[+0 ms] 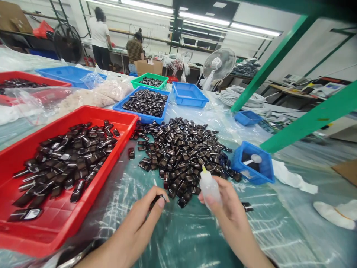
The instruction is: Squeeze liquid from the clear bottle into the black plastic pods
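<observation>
Between the thumb and fingers of my left hand [146, 212] is a small black plastic part [156, 200], partly covered by the fingers. My right hand [227, 201] is wrapped round a translucent white squeeze bottle [209, 189] with a yellow tip, held upright with a slight lean. Just beyond both hands lies a heap of similar glossy black parts [184, 149] on the plastic-covered table. To the left, a red tray [63, 232] holds many more of them. One loose black part [247, 207] lies right of my right hand.
A blue bin [266, 169] with a white round-headed item stands at right beside a green post [309, 123]. Behind the heap are a filled blue tray [139, 117], a green tray [164, 83] and another blue tray [191, 98]. A fan [219, 65] and two people stand farther back.
</observation>
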`<action>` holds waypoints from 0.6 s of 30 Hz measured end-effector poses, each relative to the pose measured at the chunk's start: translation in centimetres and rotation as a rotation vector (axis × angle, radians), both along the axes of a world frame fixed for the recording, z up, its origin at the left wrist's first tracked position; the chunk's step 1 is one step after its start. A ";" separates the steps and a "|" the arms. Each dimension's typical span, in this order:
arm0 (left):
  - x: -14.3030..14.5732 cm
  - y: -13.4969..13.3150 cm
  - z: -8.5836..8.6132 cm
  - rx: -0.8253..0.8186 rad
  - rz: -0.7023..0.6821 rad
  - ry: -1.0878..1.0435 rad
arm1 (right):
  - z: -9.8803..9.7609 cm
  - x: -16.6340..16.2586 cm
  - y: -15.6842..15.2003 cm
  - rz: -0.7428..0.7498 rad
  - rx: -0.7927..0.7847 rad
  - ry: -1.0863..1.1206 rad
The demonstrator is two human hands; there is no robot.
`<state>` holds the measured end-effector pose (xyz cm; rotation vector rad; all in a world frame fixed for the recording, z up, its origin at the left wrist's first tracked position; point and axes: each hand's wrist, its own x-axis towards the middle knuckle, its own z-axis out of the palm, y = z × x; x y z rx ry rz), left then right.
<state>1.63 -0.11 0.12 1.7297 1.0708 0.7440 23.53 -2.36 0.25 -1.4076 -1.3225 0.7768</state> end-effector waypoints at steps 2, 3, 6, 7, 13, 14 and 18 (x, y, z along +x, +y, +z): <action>-0.2 -0.3 0.3 0.042 0.002 0.014 | 0.4 0.1 0.3 0.037 0.002 0.009; -0.2 -0.4 0.3 0.077 0.001 0.011 | 0.5 0.1 0.3 0.063 0.001 0.000; -0.3 -0.4 0.3 0.209 0.005 0.030 | 0.7 0.2 -0.1 0.088 -0.005 -0.032; -0.3 -0.3 0.2 0.243 0.008 0.046 | 0.7 0.1 -0.4 0.068 -0.012 -0.030; -0.5 -0.3 0.1 0.422 -0.026 0.034 | 1.7 -0.1 -1.8 -0.016 -0.048 0.078; -0.5 -0.4 0.2 0.438 -0.040 0.021 | 1.9 0.1 -1.9 -0.016 -0.031 0.061; -0.4 -1.2 0.4 0.381 -0.002 0.005 | 2.3 1.0 -2.2 0.127 0.050 -0.051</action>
